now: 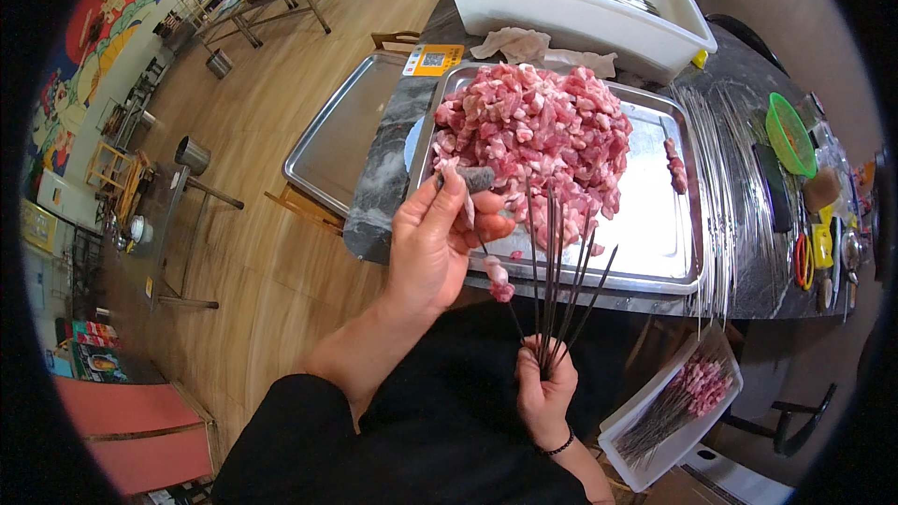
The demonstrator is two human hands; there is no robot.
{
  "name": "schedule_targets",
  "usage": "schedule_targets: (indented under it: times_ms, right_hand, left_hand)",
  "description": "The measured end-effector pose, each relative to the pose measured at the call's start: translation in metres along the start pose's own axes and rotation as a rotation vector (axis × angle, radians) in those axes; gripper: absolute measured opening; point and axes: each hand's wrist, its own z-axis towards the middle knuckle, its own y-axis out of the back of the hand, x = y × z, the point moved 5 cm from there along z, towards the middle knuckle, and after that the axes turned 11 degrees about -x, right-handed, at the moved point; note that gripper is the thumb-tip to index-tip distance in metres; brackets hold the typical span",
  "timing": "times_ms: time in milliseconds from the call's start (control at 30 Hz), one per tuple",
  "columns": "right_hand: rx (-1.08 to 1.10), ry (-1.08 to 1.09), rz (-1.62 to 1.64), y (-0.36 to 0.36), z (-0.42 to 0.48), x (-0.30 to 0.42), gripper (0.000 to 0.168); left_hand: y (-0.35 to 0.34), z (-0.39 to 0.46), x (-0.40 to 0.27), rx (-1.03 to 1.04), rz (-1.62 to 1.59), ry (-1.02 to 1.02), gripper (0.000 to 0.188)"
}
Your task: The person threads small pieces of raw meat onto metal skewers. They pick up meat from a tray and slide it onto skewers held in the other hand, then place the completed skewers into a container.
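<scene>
Between the thumb and fingers of my left hand (435, 245) is a piece of raw meat (449, 167), at the upper end of a metal skewer. A dark grey sleeve (477, 179) covers one of that hand's fingertips. Lower on the same skewer sit small pieces of meat (499, 280). My right hand (547, 386) grips a fanned bundle of metal skewers (554, 266) by their lower ends. Beyond both hands, a large pile of cut raw meat (540, 126) fills much of a metal tray (691, 224). One short meat skewer (675, 167) lies at the tray's right side.
A white plastic tub (561, 21) holding skewers stands behind the tray. Loose skewers (715, 189), a green basket (791, 135) and scissors (803, 261) lie to the right. A white bin (614, 435) of meat skewers is at lower right. An empty metal tray (344, 133) rests on a chair at left.
</scene>
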Motion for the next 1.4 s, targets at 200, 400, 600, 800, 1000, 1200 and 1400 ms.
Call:
schedule_targets:
  times_ms: [200, 400, 600, 800, 1000, 1200, 1400]
  right_hand:
    - [0.011, 0.063, -0.004, -0.01, 0.006, 0.003, 0.012]
    - [-0.037, 0.053, 0.031, -0.005, 0.011, -0.006, 0.011]
    - [-0.065, -0.082, 0.113, 0.021, 0.023, 0.012, 0.013]
    - [0.015, -0.158, 0.152, 0.025, 0.025, 0.017, 0.013]
    - [0.021, -0.182, 0.172, 0.019, 0.021, 0.011, 0.014]
    - [-0.019, -0.13, 0.154, 0.009, 0.021, 0.012, 0.011]
    - [-0.045, -0.082, 0.17, -0.001, 0.033, 0.024, 0.01]
  left_hand:
    - [-0.006, -0.01, 0.003, -0.031, -0.063, 0.009, 0.025]
    - [-0.014, -0.015, 0.016, 0.081, 0.177, 0.047, 0.027]
    - [-0.018, -0.003, -0.019, 0.415, 1.444, -0.539, 0.024]
    - [-0.035, 0.028, -0.01, 0.272, 0.543, -0.287, 0.028]
    - [-0.035, 0.032, 0.01, 0.207, 0.09, 0.048, 0.025]
    - [-0.033, 0.019, 0.007, 0.222, 0.189, 0.049, 0.021]
    - [-0.038, 0.016, 0.011, 0.25, 0.253, 0.034, 0.02]
